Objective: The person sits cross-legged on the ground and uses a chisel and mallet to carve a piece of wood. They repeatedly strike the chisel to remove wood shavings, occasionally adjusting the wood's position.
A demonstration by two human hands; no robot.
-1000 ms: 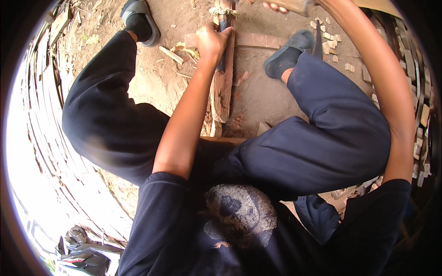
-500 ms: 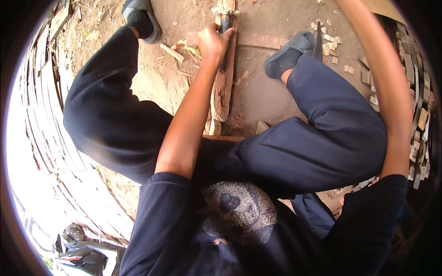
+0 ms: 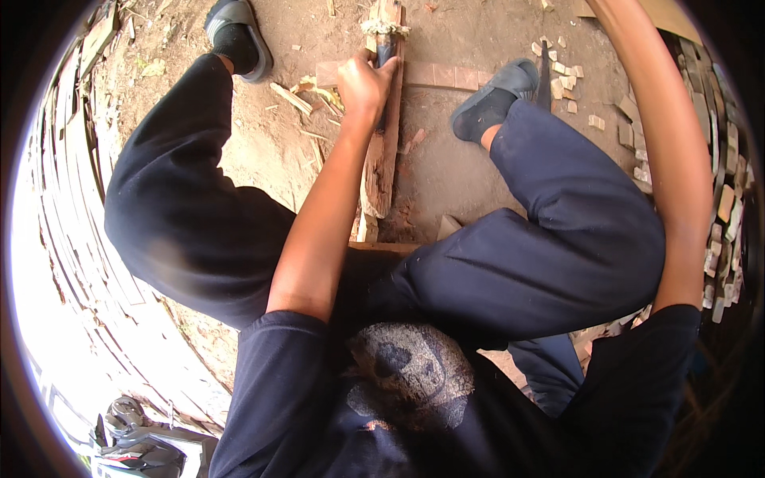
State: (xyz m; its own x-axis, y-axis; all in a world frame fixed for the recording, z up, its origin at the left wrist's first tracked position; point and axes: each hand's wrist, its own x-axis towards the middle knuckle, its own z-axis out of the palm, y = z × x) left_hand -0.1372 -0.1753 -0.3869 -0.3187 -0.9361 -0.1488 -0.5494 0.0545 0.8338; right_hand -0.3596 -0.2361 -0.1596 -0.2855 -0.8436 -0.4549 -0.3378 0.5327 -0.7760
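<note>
Head view: a wooden beam runs down the upper centre, a dark bar along it; the left hand's fingers wrap the bar below a pale binding. The right hand's fingers, beyond the upper edge, I cannot tell.

Upper centre: bar on beam, in my left hand | upper right: wood blocks near my right foot | left edge: planks

The left hand is gripping a dark bar along a wooden beam, and wood blocks are lying on the dirt floor near a grey sandal.
</note>
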